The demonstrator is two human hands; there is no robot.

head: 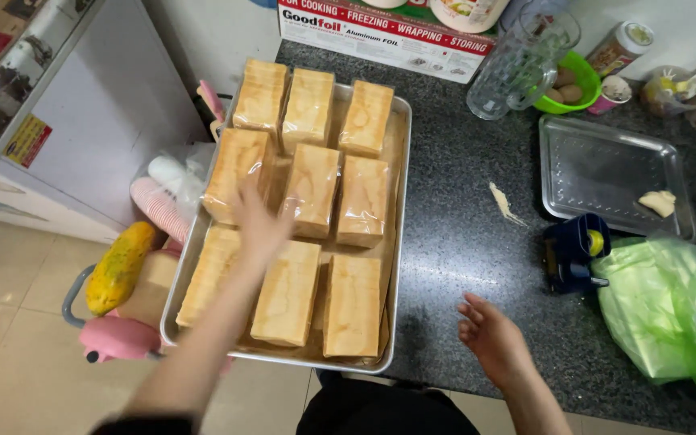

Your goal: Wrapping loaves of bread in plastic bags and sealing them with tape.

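Note:
A large metal baking tray sits on the dark speckled counter, its left part overhanging the edge. It holds several golden cake blocks, each wrapped in clear film, in three rows. My left hand hovers blurred over the middle-left of the tray, fingers spread, holding nothing. My right hand floats open above the counter, just right of the tray's near corner, apart from it.
A smaller metal tray with a scrap of cake lies at right. A blue tape dispenser, green plastic bags, a glass jug, a green bowl of eggs, a foil box. A papaya rests below left.

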